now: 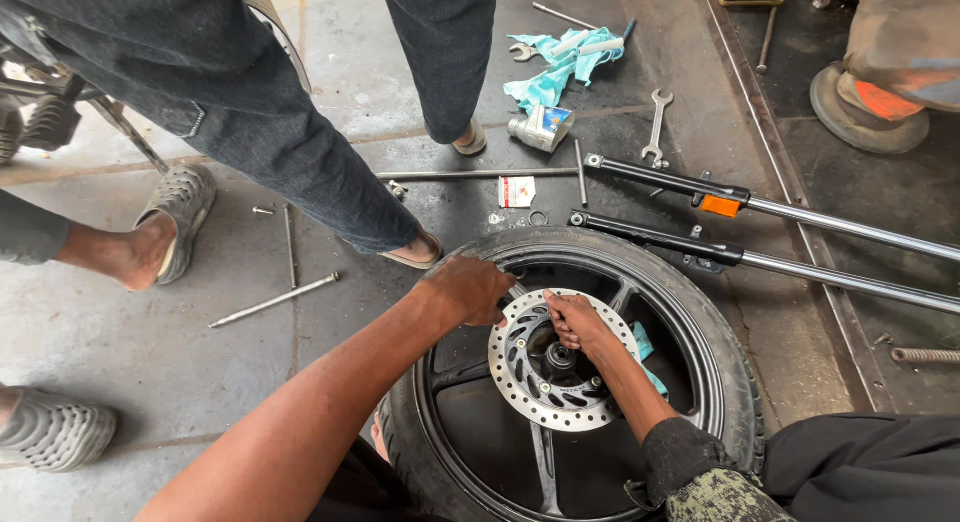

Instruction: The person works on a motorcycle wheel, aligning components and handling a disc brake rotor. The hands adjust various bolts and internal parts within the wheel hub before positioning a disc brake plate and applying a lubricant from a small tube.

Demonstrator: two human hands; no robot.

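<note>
Both hands [520, 307] on wheel [600, 462], oily concrete floor [150, 332]

You see a black wheel [700, 312] with a silver drilled disc [520, 372], a teal rag [565, 62], and grey floor [120, 332].

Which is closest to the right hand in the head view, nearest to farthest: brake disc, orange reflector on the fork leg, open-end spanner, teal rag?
From the right hand:
1. Brake disc: under the hand, at the wheel hub.
2. Orange reflector: up and right, on the upper fork leg.
3. Open-end spanner: farther up, on the floor above the forks.
4. Teal rag: farthest, top centre.
</note>
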